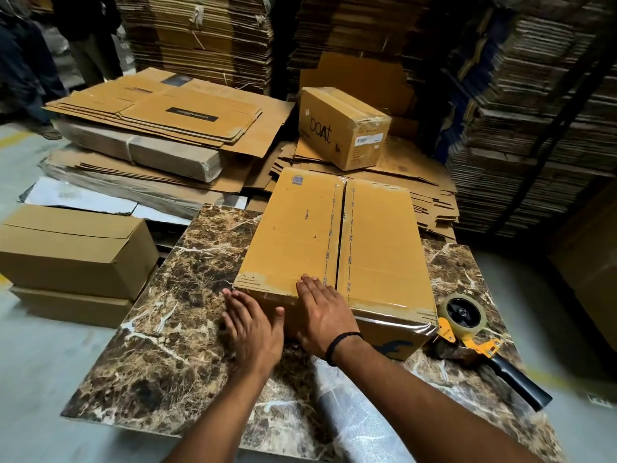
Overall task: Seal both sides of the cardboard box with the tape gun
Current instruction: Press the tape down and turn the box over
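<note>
Brown marbled stone forms the counter (pixel 173 345), and the cardboard box (pixel 374 248) lies on it lengthwise, its top flaps closed with a dark seam running down the middle. Clear tape shines along the near top edge and wraps over the near right corner. The left hand (pixel 255 330) is flat and released, fingers together, pressed against the box's near left corner down at the counter. The right hand (pixel 325 315), a black band at its wrist, is also spread flat, grasping nothing, palm on the near edge with fingertips lying on the top just left of the seam. The tape gun (pixel 467 332) lies on the counter just beside the box's near right corner, roll toward the box, black handle pointing away to the right. A smaller sealed box (pixel 344 127) marked "boat" sits behind on flattened cardboard
</note>
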The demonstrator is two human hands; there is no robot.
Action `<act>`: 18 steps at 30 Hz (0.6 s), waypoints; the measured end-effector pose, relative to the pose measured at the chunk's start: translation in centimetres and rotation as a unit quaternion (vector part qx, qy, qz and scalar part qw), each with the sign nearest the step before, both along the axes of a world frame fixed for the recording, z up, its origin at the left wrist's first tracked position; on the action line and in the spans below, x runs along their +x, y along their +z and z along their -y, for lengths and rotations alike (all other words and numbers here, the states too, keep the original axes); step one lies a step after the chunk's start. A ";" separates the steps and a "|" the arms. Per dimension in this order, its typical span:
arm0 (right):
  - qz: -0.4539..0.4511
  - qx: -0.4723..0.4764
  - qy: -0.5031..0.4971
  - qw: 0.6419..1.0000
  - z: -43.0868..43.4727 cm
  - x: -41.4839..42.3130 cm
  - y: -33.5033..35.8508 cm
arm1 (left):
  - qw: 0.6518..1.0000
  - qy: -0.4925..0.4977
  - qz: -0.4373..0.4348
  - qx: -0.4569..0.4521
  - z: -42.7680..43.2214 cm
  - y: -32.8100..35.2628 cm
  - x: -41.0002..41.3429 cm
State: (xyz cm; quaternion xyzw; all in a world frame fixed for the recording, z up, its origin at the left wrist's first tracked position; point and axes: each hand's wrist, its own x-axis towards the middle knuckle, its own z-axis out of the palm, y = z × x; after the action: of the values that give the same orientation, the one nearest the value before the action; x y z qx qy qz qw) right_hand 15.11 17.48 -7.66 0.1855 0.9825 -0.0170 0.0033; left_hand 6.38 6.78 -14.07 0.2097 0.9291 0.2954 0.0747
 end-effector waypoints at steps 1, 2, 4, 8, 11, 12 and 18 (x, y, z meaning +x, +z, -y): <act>-0.002 -0.001 0.000 1.000 -0.1 0.0 0.0 | 0.999 0.007 -0.024 -0.029 -0.2 -0.1 -0.2; -0.003 -0.002 0.000 1.000 -0.1 -0.1 0.1 | 0.997 0.011 -0.058 -0.047 -0.3 -0.1 -0.2; 0.000 -0.004 0.000 1.000 -0.2 -0.2 0.1 | 0.995 0.009 -0.087 -0.044 0.0 -0.1 -0.4; 0.007 0.003 0.002 1.000 -0.2 -0.1 0.1 | 0.993 0.022 -0.058 0.098 1.8 0.2 -1.4; 0.005 0.002 0.003 1.000 -0.1 0.1 0.2 | 0.953 0.053 -0.035 0.298 2.4 1.3 -2.2; 0.006 0.000 0.004 1.000 -0.1 0.1 0.3 | 0.938 0.083 0.001 0.336 2.3 1.7 -2.6; 0.012 0.000 -0.003 1.000 -0.1 0.2 0.5 | 0.925 0.123 0.122 0.337 1.9 3.1 -5.4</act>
State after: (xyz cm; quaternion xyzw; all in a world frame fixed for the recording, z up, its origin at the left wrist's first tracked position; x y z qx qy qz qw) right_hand 15.29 17.60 -7.13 0.1889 0.9818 -0.0150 0.0154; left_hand 1.01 4.85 -10.94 0.0688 0.7767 0.6216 0.0752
